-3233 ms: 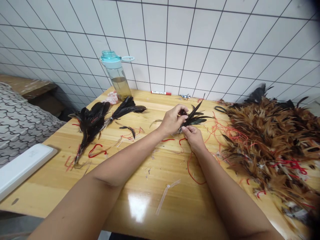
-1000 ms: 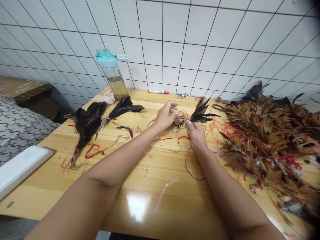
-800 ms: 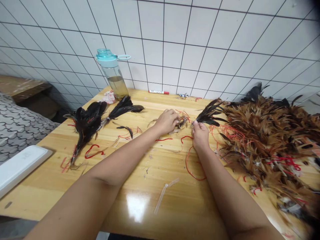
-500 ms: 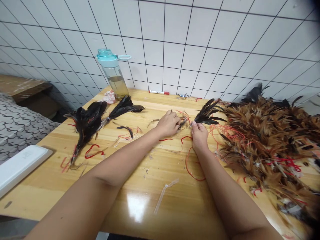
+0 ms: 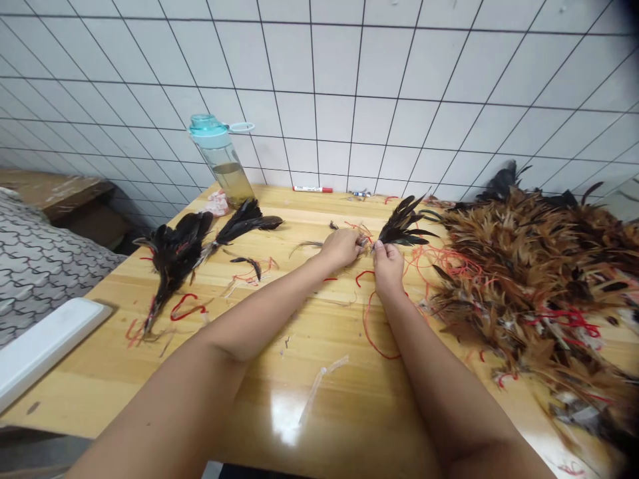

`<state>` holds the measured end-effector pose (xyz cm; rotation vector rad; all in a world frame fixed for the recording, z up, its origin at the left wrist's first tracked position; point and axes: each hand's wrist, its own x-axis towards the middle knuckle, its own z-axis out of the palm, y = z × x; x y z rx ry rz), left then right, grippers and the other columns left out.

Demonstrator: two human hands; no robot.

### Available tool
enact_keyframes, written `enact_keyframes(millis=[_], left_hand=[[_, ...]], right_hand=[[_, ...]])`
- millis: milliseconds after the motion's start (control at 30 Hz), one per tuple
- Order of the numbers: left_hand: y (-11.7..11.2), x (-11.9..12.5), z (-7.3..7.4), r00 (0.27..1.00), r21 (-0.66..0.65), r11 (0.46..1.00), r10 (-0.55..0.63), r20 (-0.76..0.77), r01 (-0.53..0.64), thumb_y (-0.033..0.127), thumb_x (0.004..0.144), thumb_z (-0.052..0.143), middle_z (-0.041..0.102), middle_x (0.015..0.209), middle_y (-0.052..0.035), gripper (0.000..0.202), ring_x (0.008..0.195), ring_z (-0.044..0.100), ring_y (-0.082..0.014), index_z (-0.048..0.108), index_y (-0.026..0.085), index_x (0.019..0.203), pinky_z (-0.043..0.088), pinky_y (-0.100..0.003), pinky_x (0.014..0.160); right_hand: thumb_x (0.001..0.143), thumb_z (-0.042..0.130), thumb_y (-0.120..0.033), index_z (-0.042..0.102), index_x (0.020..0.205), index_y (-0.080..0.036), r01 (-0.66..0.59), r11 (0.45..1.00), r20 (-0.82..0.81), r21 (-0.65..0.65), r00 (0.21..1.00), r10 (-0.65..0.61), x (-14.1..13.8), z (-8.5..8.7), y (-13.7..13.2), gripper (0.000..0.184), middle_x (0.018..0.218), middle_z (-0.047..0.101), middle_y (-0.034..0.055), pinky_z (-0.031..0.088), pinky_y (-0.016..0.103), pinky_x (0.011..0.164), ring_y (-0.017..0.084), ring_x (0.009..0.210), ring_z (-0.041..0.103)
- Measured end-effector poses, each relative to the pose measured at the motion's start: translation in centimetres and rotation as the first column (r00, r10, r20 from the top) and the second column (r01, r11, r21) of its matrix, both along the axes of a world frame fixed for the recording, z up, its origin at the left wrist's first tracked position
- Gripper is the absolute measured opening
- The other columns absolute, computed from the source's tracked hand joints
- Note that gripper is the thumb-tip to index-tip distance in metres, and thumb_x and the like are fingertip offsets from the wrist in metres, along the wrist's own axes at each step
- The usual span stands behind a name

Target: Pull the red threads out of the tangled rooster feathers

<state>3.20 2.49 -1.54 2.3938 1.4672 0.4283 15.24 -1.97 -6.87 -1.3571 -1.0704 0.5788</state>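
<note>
My right hand (image 5: 389, 265) pinches a small bunch of black feathers (image 5: 403, 223) near its base, with the plumes fanned out up and to the right. Just left of it, my left hand (image 5: 343, 247) has its fingers curled closed by the quill ends of that bunch; what they grip is too small to make out. Thin red strings (image 5: 360, 229) lie around and behind the fingertips. A few loose feather wisps (image 5: 305, 245) stick out on the table left of my left hand.
Brown feathers (image 5: 529, 266) pile up on the right, with tangled red string (image 5: 456, 263) beside them. At left lie black feather bundles (image 5: 177, 249), a water bottle (image 5: 227, 166) and a white box-like object (image 5: 52, 349). A marker (image 5: 313, 189) lies by the tiled wall.
My left hand has moved right, closer to the base of the bunch, and its fingers now nearly meet my right hand. The view has tilted slightly up.
</note>
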Motion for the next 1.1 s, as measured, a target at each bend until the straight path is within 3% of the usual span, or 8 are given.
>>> enact_keyframes(millis=[167,267,433,533,600,800,1000,1100], left_hand=[[0.7,0.5,0.0,0.998,-0.049,0.998,0.051,0.037,-0.049,0.023,0.079,0.06,0.068,0.078,-0.0063,0.008,0.08,0.062,-0.0203,0.066,0.018,0.076,0.044,-0.029,0.074],[0.9,-0.9,0.6,0.924,-0.124,0.99,0.113,0.366,-0.072,0.021,0.076,0.064,0.064,0.071,-0.002,0.006,0.068,0.057,-0.0147,0.061,0.016,0.073,0.042,-0.027,0.068],[0.2,-4.9,2.5,0.398,-0.285,0.958,0.25,0.883,0.03,0.021,0.071,0.069,0.058,0.069,0.0019,0.018,0.059,0.053,-0.0077,0.055,0.015,0.08,0.04,-0.02,0.058],[-1.1,-7.0,3.0,0.228,-0.213,0.976,0.198,0.953,0.047,0.024,0.071,0.071,0.059,0.073,0.0016,0.024,0.064,0.058,-0.0079,0.052,0.016,0.084,0.043,-0.02,0.061],[-2.1,-8.4,2.7,0.274,-0.068,0.997,0.073,0.959,-0.028,0.023,0.074,0.068,0.06,0.077,0.0004,0.02,0.07,0.061,-0.0096,0.052,0.017,0.085,0.047,-0.023,0.067],[-4.0,-13.2,-0.5,0.848,0.328,0.927,-0.318,0.424,0.183,0.005,0.077,0.051,0.064,0.097,-0.0059,0.022,0.097,0.06,-0.0153,0.065,0.018,0.088,0.047,-0.029,0.088],[-3.5,-14.6,-2.1,0.881,0.249,0.944,0.08,0.467,-0.218,0.015,0.081,0.05,0.062,0.09,-0.0044,0.014,0.079,0.058,-0.0136,0.062,0.016,0.089,0.047,-0.027,0.074],[-3.7,-14.1,-1.2,0.947,0.156,0.973,0.118,0.297,-0.17,0.028,0.082,0.055,0.061,0.081,-0.003,0.013,0.074,0.056,-0.0148,0.062,0.017,0.079,0.044,-0.028,0.07]], right_hand=[[0.081,0.049,-0.058,0.049,0.064,-0.021,0.026,1.0,-0.035,-0.009,0.999,-0.027,0.1,-0.3,0.1,0.04,0.057,0.049,-0.0019,0.036,0.027,0.06,0.014,0.062,0.045],[0.082,0.048,-0.058,0.048,0.063,-0.022,0.027,1.0,-0.04,0.0,0.999,-0.027,0.1,-0.4,0.2,0.041,0.057,0.047,-0.002,0.036,0.028,0.061,0.014,0.062,0.044],[0.079,0.049,-0.056,0.049,0.062,-0.021,0.0,1.0,-0.021,-0.019,1.0,0.0,-0.1,-0.3,0.2,0.038,0.058,0.047,-0.0026,0.036,0.029,0.062,0.014,0.06,0.042],[0.079,0.051,-0.056,0.053,0.064,-0.02,-0.012,1.0,0.0,-0.028,1.0,0.012,-0.1,-0.3,0.1,0.038,0.059,0.05,-0.002,0.038,0.03,0.065,0.014,0.061,0.044],[0.079,0.052,-0.056,0.055,0.065,-0.02,-0.013,1.0,0.026,-0.021,1.0,0.013,0.0,-0.4,0.2,0.039,0.059,0.051,-0.0015,0.038,0.03,0.067,0.015,0.063,0.046],[0.078,0.053,-0.057,0.057,0.067,-0.019,-0.031,0.999,0.092,-0.024,0.995,0.033,0.2,-0.5,0.2,0.04,0.063,0.056,0.0002,0.039,0.031,0.067,0.016,0.065,0.049],[0.078,0.053,-0.056,0.056,0.065,-0.019,-0.028,0.999,0.137,-0.045,0.99,0.034,0.1,0.1,-0.1,0.04,0.061,0.055,-0.0007,0.039,0.031,0.067,0.015,0.064,0.048],[0.077,0.053,-0.057,0.056,0.063,-0.019,-0.021,0.998,0.157,-0.056,0.987,0.03,-0.1,0.6,-0.4,0.04,0.06,0.054,-0.0008,0.038,0.031,0.065,0.015,0.063,0.047]])
